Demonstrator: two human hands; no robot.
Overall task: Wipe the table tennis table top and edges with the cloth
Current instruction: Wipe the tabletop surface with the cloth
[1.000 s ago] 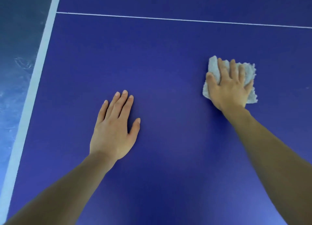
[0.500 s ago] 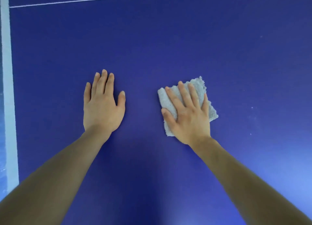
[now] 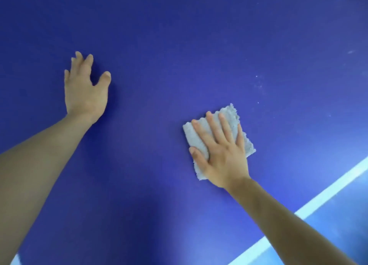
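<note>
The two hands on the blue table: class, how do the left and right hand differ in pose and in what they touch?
The right hand lies flat with fingers spread, pressing the grey cloth; the left hand holds nothing and meets the table bare. The left hand's thumb splays wide, its fingers close together and slightly arched. Both reach forward, palms down.
</note>
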